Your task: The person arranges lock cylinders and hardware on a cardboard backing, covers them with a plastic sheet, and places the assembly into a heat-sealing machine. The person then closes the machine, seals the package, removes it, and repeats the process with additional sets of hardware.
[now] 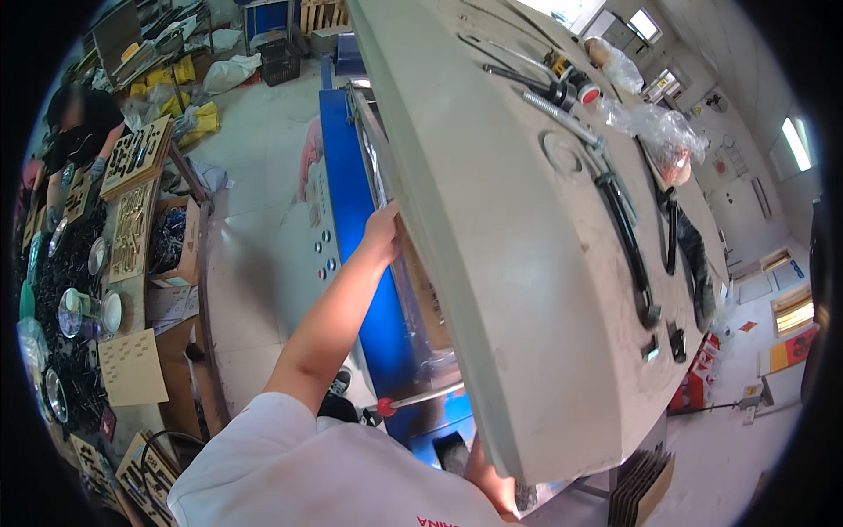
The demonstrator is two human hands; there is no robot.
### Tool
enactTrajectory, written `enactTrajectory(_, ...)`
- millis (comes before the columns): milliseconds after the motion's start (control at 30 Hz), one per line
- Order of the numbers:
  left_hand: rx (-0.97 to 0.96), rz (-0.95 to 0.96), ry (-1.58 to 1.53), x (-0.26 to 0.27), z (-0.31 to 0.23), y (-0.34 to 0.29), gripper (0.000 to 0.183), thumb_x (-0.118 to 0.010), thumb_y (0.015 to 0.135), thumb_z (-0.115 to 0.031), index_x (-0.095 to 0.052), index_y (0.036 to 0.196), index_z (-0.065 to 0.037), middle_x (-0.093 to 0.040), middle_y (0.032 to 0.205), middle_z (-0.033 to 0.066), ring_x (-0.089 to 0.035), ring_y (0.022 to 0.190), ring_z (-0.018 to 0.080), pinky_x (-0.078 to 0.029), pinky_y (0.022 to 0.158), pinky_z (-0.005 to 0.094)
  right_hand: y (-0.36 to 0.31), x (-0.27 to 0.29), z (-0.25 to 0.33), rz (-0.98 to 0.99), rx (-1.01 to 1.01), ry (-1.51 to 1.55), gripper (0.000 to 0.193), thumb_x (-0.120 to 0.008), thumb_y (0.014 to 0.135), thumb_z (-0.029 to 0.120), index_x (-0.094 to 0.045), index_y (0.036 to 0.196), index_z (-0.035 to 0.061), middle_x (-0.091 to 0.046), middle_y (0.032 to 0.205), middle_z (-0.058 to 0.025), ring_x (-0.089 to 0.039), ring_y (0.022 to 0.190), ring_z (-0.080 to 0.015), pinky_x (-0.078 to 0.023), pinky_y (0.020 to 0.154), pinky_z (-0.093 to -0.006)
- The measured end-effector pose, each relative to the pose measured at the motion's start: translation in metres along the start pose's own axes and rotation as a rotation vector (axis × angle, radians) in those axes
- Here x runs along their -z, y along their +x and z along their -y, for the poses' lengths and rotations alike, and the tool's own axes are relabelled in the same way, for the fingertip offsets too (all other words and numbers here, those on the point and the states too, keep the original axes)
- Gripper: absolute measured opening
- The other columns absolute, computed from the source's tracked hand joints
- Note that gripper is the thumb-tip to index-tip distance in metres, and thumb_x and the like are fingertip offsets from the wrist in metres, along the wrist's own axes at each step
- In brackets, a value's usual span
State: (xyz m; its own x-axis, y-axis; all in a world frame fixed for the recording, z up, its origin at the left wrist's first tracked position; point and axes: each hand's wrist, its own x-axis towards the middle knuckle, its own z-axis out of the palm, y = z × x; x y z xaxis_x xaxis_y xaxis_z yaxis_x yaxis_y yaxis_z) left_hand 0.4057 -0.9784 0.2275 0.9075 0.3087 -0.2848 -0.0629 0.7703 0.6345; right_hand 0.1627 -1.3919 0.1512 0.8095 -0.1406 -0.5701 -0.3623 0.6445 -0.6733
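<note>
A large beige machine cover (pixel 518 290) leans over the blue machine body (pixel 378 316) in front of me. My left hand (pixel 381 232) reaches in at the gap between them; its fingers are hidden past the cover's edge. Below that hand, clear film and a brown board (pixel 426 303) show inside the gap. My right forearm (pixel 492 481) goes under the cover's near end, and the hand itself is hidden there. Between my arms a metal lever with a red knob (pixel 386 407) sticks out. Several push buttons (pixel 327 250) sit on the machine's left side.
Wrenches, a black-handled tool (pixel 628 246), a tape measure (pixel 562 66) and plastic bags (pixel 663 140) lie on the cover. At left, a worktable holds boards of small parts (pixel 132 228); a person (pixel 83 132) works there. Cardboard sheets (pixel 641 487) stand at lower right.
</note>
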Motion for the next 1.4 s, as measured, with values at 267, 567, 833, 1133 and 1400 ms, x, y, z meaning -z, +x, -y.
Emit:
enactTrajectory(267, -0.014, -0.005, 0.081, 0.03, 0.02, -0.004, 0.031, -0.046, 0.108, -0.023, -0.064, 0.114, 0.001, -0.072, 0.104, 0.011, -0.071, 0.091, 0.0238, -0.057, 0.08, 0.0391, -0.044, 0.014, -0.018, -0.117, -0.04, 0.149, 0.016, -0.065, 0.099, 0.021, -0.052, 0.093, 0.0145, -0.049, 0.07, 0.0001, -0.05, 0.056, -0.0148, -0.044, 0.049, -0.0294)
enactTrajectory(567, 0.215, -0.003, 0.078, 0.029, 0.09, -0.089, 0.033, -0.047, 0.109, -0.035, -0.062, 0.107, -0.007, -0.067, 0.09, 0.0031, -0.064, 0.078, 0.0118, -0.053, 0.069, 0.0311, -0.021, -0.017, 0.044, 0.033, 0.019, 0.299, 0.02, -0.064, 0.1, 0.022, -0.049, 0.089, 0.0159, -0.044, 0.066, 0.0024, -0.045, 0.055, -0.0139, -0.041, 0.05, -0.0289)
enactTrajectory(833, 0.248, 0.007, 0.37, 0.038, 0.155, -0.205, 0.031, -0.045, 0.111, -0.031, -0.057, 0.123, -0.005, -0.067, 0.102, 0.0053, -0.065, 0.087, 0.0163, -0.055, 0.077, 0.0322, -0.084, 0.073, 0.057, -0.072, 0.239, 0.336, 0.017, -0.062, 0.096, 0.007, -0.048, 0.089, 0.0145, -0.048, 0.067, 0.0003, -0.049, 0.052, -0.0136, -0.041, 0.045, -0.028)
enactTrajectory(1133, 0.24, -0.011, 0.35, 0.023, 0.205, -0.289, 0.031, -0.051, 0.108, -0.035, -0.056, 0.123, -0.009, -0.069, 0.102, 0.0047, -0.068, 0.086, 0.0155, -0.055, 0.072, 0.0301, -0.126, 0.157, 0.073, 0.023, 0.236, 0.237, 0.02, -0.067, 0.089, -0.002, -0.054, 0.092, 0.0136, -0.052, 0.069, 0.0015, -0.051, 0.05, -0.0106, -0.045, 0.044, -0.0243)
enactTrajectory(1400, 0.646, 0.192, 0.418, -0.003, 0.277, -0.447, 0.051, -0.059, 0.102, -0.048, -0.056, 0.126, -0.003, -0.068, 0.111, 0.0135, -0.07, 0.097, 0.0272, -0.06, 0.087, 0.0465, -0.208, 0.344, 0.116, -0.257, 0.37, 0.06, 0.023, -0.069, 0.088, 0.0, -0.052, 0.093, 0.0152, -0.048, 0.063, 0.0022, -0.046, 0.045, -0.0099, -0.041, 0.04, -0.0248)
